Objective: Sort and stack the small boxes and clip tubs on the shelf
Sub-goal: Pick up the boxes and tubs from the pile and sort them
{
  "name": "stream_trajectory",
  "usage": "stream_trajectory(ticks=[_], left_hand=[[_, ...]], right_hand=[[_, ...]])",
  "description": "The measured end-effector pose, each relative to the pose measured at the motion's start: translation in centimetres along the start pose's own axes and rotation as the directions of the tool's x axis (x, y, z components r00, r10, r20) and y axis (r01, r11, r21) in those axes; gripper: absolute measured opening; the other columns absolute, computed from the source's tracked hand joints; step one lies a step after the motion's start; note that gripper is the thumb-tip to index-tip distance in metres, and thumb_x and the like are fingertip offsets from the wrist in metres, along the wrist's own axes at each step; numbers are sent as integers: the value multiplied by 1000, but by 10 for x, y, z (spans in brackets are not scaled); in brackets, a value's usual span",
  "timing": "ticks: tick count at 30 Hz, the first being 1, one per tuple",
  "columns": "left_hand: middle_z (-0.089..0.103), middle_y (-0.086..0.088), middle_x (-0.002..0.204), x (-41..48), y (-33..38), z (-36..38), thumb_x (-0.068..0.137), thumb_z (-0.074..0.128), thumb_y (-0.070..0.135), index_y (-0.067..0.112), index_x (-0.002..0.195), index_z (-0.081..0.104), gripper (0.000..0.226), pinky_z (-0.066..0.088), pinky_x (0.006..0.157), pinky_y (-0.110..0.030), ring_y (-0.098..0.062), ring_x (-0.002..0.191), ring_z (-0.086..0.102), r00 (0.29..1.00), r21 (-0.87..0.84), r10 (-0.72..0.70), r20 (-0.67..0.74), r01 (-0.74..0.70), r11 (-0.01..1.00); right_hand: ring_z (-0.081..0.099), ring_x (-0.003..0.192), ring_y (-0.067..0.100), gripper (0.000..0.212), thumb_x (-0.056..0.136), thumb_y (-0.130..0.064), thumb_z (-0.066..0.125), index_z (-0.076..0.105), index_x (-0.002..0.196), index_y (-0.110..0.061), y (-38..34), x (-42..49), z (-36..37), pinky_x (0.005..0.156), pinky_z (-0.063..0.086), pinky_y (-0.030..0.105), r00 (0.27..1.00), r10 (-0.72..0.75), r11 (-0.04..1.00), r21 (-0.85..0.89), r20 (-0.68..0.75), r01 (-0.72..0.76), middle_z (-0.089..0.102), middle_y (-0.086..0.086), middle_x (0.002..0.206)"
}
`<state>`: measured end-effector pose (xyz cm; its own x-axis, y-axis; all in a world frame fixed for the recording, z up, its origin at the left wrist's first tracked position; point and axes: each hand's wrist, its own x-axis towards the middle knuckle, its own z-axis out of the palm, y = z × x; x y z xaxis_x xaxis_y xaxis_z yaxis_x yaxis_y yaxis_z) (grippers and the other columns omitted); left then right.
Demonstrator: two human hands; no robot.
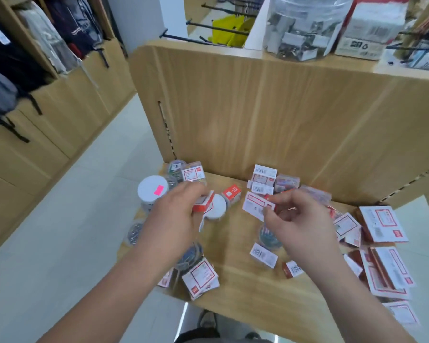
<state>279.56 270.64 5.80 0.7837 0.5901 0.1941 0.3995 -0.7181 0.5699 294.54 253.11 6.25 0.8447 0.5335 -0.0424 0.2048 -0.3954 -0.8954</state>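
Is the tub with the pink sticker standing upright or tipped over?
Upright: the tub stands on the shelf, its white lid facing up.

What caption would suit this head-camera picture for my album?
Left hand and right hand each hold a box over a shelf strewn with boxes and clip tubs.

Matt, pale wood-grain shelf point(233, 246) — small boxes point(261, 179) of printed card, slightly glossy — clip tubs point(152, 191) clear plastic, white-lidded.
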Motion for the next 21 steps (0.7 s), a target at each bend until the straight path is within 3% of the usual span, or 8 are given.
stream_trajectory(ticks=[3, 7, 11, 17, 21], left_hand=[[69, -1, 114, -2, -16, -5, 83, 64, -2, 20, 112, 69, 36, 47, 78, -34, -26, 102, 62, 998, 74, -61, 16, 59, 996], [65, -1, 115, -9, -19, -4, 79, 65, -3, 19, 109, 66, 38, 54, 71, -41, -31, 96, 62, 998, 148, -54, 14, 51, 988], [65, -1, 113, -14, -21, 0, 83, 69, 12, 19, 112, 64, 31, 54, 58, -43, -36, 87, 64, 995, 328, -83, 62, 59, 943], [65, 2, 103, -16, -21, 5, 78, 74, 26, 19, 111, 66, 35, 47, 45, -34, -24, 93, 64, 996, 507, -47, 69, 5, 862], [65, 1, 113, -18, -18, 12, 79, 74, 38, 17, 117, 68, 44, 46, 44, -32, -20, 100, 61, 997, 583, -34, 65, -10, 812]], right_hand=[[65, 62, 19, 17, 84, -11, 77, 67, 82, -24, 2, 11, 35, 58, 50, 24, 995, 70, 992, 98, 66, -77, 71, 6, 72], [72, 71, 27, 13, 82, -13, 79, 68, 84, -19, 2, 25, 71, 72, 59, 41, 990, 113, 978, 166, 89, -126, 72, 4, 73], [67, 64, 16, 17, 79, -10, 81, 66, 79, -17, 10, 29, 95, 72, 60, 45, 986, 109, 980, 154, 124, -128, 70, -4, 68], [62, 63, 6, 17, 83, -24, 79, 66, 74, -20, 24, 37, 97, 61, 48, 27, 991, 14, 989, -149, 136, 7, 67, -8, 67], [64, 71, 17, 16, 84, -29, 77, 69, 75, -19, 24, 45, 94, 67, 52, 34, 982, -77, 950, -286, 173, 125, 69, -6, 73]])
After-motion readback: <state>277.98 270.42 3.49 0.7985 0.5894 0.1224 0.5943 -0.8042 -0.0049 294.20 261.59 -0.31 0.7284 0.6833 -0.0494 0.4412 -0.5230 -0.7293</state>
